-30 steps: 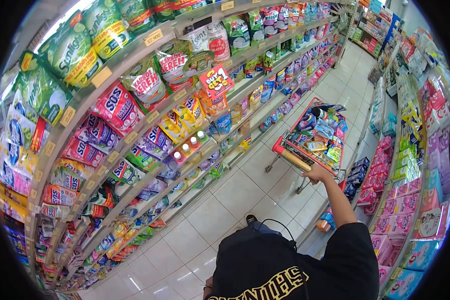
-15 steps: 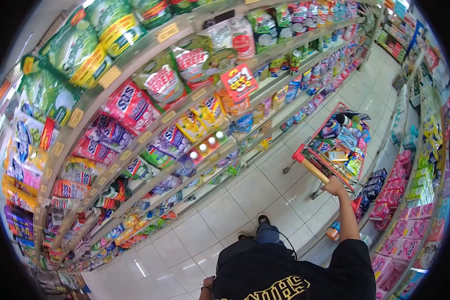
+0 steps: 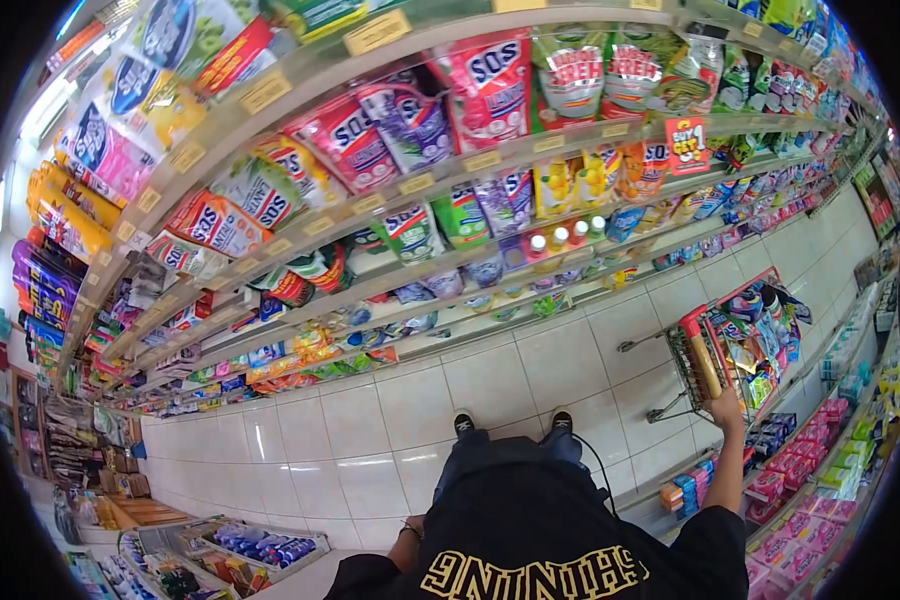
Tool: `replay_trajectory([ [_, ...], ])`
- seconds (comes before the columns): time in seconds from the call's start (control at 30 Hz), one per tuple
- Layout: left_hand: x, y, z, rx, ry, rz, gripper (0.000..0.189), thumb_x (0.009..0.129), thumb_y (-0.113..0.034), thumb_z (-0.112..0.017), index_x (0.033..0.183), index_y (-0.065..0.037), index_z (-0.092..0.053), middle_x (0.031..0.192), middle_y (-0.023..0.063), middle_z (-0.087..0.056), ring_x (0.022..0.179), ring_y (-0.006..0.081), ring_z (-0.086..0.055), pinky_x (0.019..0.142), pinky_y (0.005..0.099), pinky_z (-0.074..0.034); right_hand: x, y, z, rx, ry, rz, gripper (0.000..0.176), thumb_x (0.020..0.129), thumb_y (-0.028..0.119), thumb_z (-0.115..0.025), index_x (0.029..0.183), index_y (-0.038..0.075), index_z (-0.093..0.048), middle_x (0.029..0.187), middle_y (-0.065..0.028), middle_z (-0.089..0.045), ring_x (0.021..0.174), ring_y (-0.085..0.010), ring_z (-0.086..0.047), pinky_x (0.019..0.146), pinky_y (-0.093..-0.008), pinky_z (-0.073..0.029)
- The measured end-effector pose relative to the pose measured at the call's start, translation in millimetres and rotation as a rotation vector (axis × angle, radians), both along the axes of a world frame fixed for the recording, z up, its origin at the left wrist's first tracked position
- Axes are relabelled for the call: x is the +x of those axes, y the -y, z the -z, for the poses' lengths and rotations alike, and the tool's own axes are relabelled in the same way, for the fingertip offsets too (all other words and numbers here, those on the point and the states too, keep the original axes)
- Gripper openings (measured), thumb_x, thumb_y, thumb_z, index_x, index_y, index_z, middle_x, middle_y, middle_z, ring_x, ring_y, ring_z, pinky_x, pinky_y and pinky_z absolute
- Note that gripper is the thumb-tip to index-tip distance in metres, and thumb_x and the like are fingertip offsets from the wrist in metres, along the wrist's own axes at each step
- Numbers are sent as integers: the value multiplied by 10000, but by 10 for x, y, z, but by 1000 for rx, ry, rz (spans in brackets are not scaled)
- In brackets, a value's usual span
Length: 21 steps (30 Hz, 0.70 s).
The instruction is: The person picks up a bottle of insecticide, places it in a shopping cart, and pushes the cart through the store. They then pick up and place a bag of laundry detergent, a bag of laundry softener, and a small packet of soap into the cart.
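My right hand [image 3: 725,408] is closed around the tan handle [image 3: 706,368] of a shopping cart [image 3: 682,365] with red end pieces. Packets and pouches of household goods [image 3: 755,340] fill the cart's basket. My left hand [image 3: 413,526] hangs low beside my body, away from the shelves, with a band at its wrist. Its fingers are mostly hidden, and nothing held shows there. In front of me, the long shelf [image 3: 530,148] carries pink, purple and green SOS pouches [image 3: 485,90] and several small white-capped bottles [image 3: 560,237].
A red and yellow "Buy 1 Get 1" sign [image 3: 687,145] sticks out from the shelf. Pink packs [image 3: 800,530] line the lower right shelf. Behind on the left stands a low display of bottles [image 3: 265,545]. White floor tiles [image 3: 370,430] run along the aisle.
My view has turned left, so the shelf and cart now appear further right. My feet now show side by side, and more of my left arm is visible. My right hand stays on the handle.
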<state>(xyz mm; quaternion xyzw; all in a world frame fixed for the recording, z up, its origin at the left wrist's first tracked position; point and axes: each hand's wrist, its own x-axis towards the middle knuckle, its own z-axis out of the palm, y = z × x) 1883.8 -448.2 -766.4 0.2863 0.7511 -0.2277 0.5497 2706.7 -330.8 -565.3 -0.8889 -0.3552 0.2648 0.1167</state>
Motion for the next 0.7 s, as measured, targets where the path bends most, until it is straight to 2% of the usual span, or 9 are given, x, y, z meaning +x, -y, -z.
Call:
replay_trajectory([
  [0.03,-164,-55,-42,84,80,331,281,959,-186,-562,1165,-32,-677,1089,168,-735,973,259,-727,771,420,-599,-104,-2,13,8,15,4,376,611,174,-776,839,-106,-676,712,-208,-667,635,-328,-669,617,-437,-519],
  [0.17,-604,-361,2,161,152,517,259,967,-161,-546,1150,-27,-671,1072,163,-736,954,247,-726,744,418,-605,-362,40,194,57,3,42,361,618,153,-750,860,-106,-680,714,-190,-670,645,-323,-670,623,-434,-516],
  [0.33,-1112,-831,-8,234,169,551,234,977,-129,-526,1132,-22,-665,1050,156,-737,931,232,-725,709,415,-613,-1140,-105,-33,143,-22,101,193,635,76,-677,767,-58,-634,650,-133,-626,585,-308,-626,573,-443,-487],
  [0.37,-1175,-931,-47,233,166,525,230,979,-123,-522,1128,-21,-664,1046,155,-737,926,229,-725,703,414,-614,-1200,-109,-57,18,-34,52,206,807,162,-710,870,-28,-661,665,-86,-616,590,-212,-572,531,-410,-443],
  [0.4,-1260,-1005,-1,233,169,517,230,979,-123,-522,1128,-21,-664,1046,155,-737,926,229,-725,703,414,-614,-1174,-78,108,17,-30,44,206,807,162,-710,870,-28,-661,665,-86,-616,590,-212,-572,531,-410,-443],
  [0.47,-1412,-1128,169,96,155,-109,216,997,-132,-502,1123,-34,-648,1013,135,-739,899,218,-725,623,383,-615,-1161,55,528,198,20,111,236,809,188,-720,863,-33,-656,646,-97,-619,591,-221,-592,529,-418,-446],
  [0.53,-1550,-1343,270,67,182,300,195,980,-130,-552,1132,-52,-645,988,104,-741,890,212,-726,538,379,-594,-1397,20,444,157,37,73,269,806,216,-740,860,-33,-653,665,-116,-635,602,-239,-615,531,-422,-452],
  [0.57,-1594,-1365,437,64,117,-146,181,947,-123,-618,1115,-68,-656,990,93,-746,882,218,-733,568,388,-597,-1620,5,337,154,72,104,290,808,232,-748,868,-36,-654,684,-130,-647,620,-247,-631,542,-424,-460],
  [0.7,-1860,-1557,829,192,219,222,232,875,-115,-707,1101,-84,-662,1009,93,-750,891,232,-739,643,389,-605,-2326,-136,-91,51,55,101,315,778,187,-745,965,-36,-623,809,-173,-668,729,-280,-657,658,-430,-498],
])
